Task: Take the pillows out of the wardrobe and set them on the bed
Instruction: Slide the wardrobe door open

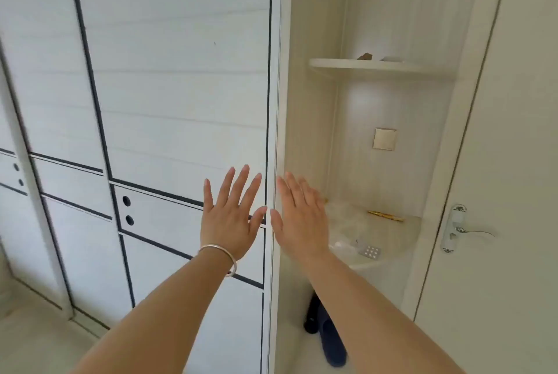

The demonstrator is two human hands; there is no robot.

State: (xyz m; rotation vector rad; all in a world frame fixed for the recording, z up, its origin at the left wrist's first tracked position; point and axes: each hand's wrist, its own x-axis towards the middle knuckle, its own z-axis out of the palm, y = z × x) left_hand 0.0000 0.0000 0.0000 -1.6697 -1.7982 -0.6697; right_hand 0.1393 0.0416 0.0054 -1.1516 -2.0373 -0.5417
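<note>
Wardrobe sliding door (169, 86) shut, tall axis vertical, stiff panel; likely slides sideways, so push at its right edge. My left hand (231, 219) is spread flat by that edge, empty; my right hand (302, 219) open too, holding nothing. Pillows unseen, presumably inside: soft, light, grab the corners.

- Wardrobe door (169, 86) behind the left hand (229, 219): white panels with faint wood grain, matt, edged in dark strips.
- Bangle (222, 254) on the left wrist: polished silvery metal.
- Shelf (395, 240) just past the right hand (302, 219): glossy cream surface.
- Door handle (456, 227) far right of the right hand: glazed, ceramic-looking.
</note>
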